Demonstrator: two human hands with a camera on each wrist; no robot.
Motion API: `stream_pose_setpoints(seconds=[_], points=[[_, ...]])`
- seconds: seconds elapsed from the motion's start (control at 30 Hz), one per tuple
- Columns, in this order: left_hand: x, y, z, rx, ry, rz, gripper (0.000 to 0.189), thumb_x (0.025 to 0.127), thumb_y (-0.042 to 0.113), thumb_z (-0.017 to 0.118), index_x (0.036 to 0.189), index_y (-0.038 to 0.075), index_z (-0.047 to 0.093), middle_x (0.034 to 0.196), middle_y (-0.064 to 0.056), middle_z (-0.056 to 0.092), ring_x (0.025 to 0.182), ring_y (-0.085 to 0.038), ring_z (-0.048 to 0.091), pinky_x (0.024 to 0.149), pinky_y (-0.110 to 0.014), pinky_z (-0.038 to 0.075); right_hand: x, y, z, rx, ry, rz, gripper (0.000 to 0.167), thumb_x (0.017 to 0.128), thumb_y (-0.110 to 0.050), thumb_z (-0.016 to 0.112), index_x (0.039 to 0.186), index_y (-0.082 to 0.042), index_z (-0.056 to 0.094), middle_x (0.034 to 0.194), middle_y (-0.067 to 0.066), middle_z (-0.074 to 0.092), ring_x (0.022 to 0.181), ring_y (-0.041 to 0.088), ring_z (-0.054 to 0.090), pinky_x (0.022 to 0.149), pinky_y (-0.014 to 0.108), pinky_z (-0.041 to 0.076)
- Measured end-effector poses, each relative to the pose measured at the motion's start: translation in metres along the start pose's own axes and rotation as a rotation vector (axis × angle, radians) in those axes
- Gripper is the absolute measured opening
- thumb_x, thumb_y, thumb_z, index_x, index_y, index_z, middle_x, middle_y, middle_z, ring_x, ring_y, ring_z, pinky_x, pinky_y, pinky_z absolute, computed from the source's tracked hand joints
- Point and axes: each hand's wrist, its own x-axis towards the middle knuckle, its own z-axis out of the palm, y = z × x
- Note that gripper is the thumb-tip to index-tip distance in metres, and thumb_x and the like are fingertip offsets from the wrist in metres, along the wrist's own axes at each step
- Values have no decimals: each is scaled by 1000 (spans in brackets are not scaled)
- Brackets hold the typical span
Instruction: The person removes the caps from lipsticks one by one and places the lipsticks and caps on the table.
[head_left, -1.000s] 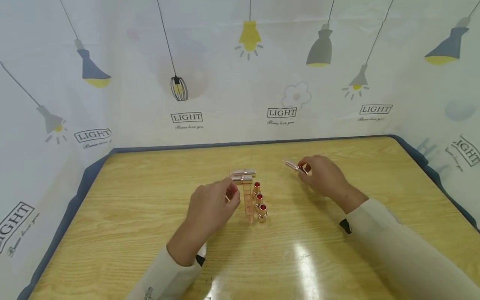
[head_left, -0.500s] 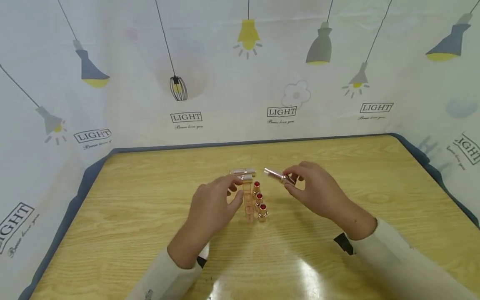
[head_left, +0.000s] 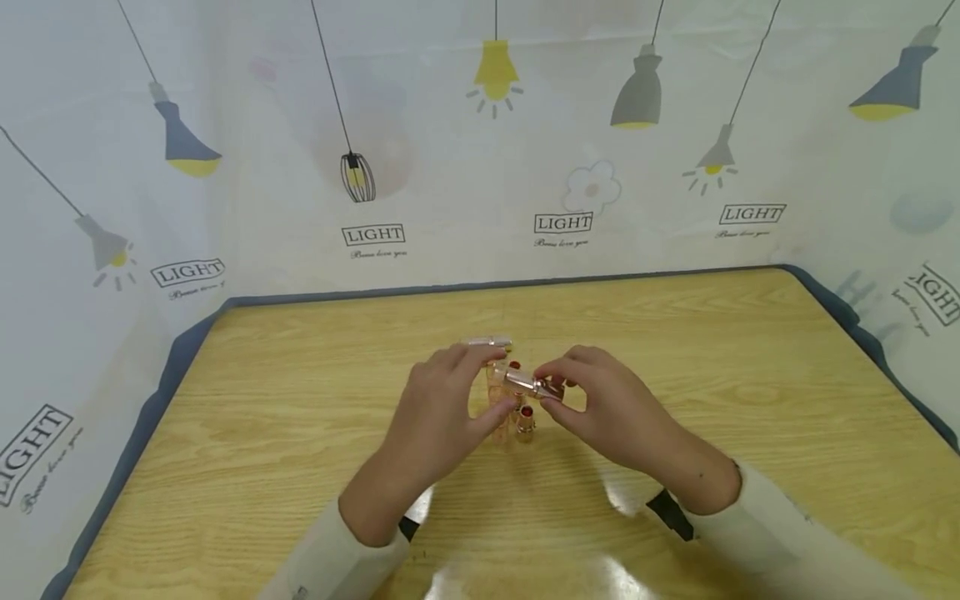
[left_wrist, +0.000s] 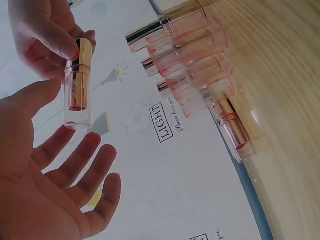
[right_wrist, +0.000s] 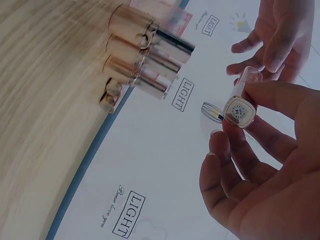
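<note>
Between finger and thumb, my right hand pinches a capped lipstick by its rose-gold base. Its clear cap points left, into the gap between the spread thumb and fingers of my left hand. In the left wrist view the left fingers are parted near the cap end. The base's round label shows in the right wrist view. Below the hands stand uncapped lipsticks with red tips, beside a row of clear caps, both partly hidden by the hands and held lipstick.
A capped lipstick lies on the wooden table behind the upright ones, partly behind the left fingers. A white sheet printed with lamps rises at the back and sides of the table.
My right hand has brought the lipstick left and toward me, from the table's right side to the left hand. The left hand has shifted slightly right and spread its thumb and fingers.
</note>
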Motion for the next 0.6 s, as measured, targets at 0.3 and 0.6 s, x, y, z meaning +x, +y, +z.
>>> stream_pose_setpoints(seconds=[0.3, 0.6], points=[[0, 4, -1, -3, 6, 51, 45, 82, 37, 83, 121, 23, 68, 135, 6, 63, 119, -20, 63, 85, -44, 50, -2, -10, 3, 5, 31, -56, 24, 84, -17, 82, 107, -15, 74, 90, -8, 63, 84, 6, 54, 72, 27, 50], [-1, 6, 0, 9, 11, 52, 41, 80, 35, 85, 116, 22, 71, 112, 7, 71, 105, -15, 67, 81, -41, 47, -5, -12, 5, 19, 42, -59, 27, 83, -18, 83, 108, -15, 75, 91, -8, 64, 85, 6, 55, 71, 27, 50]])
